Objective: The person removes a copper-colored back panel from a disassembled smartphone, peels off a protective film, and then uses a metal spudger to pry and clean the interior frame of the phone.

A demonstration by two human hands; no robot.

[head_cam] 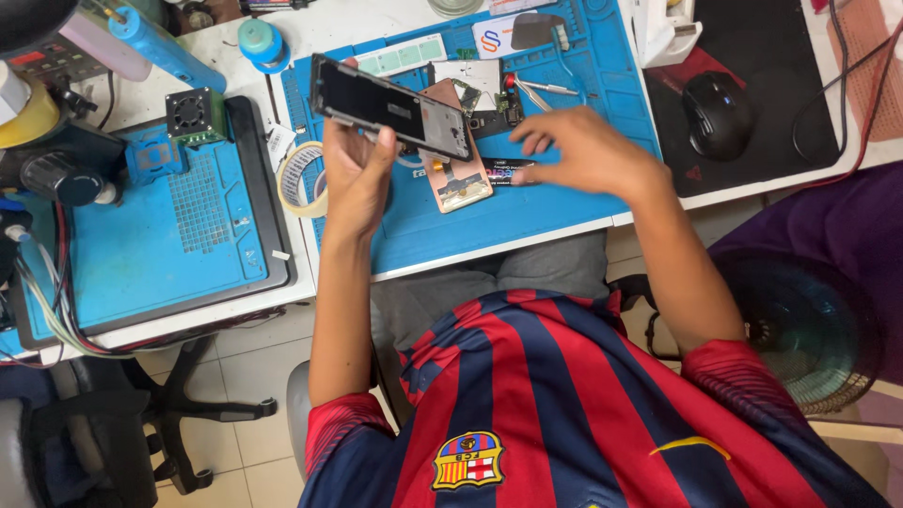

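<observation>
My left hand (356, 179) holds a black phone screen assembly (390, 106) tilted up above the blue work mat (527, 202). My right hand (583, 150) hovers over the mat with its fingers spread, right beside an opened rose-gold phone body (453, 179) and a small dark tube (508, 173). Nothing is seen in the right hand. Loose phone parts and a circuit board (489, 99) lie just beyond the fingers, with metal tweezers (546, 89) next to them.
A roll of tape (299, 179) lies left of my left hand. Further left stands a second blue mat on a black tray (188, 216) with a small fan (193, 115). A black mouse (717, 113) rests on a dark pad at right. A floor fan (809, 329) stands beside my right arm.
</observation>
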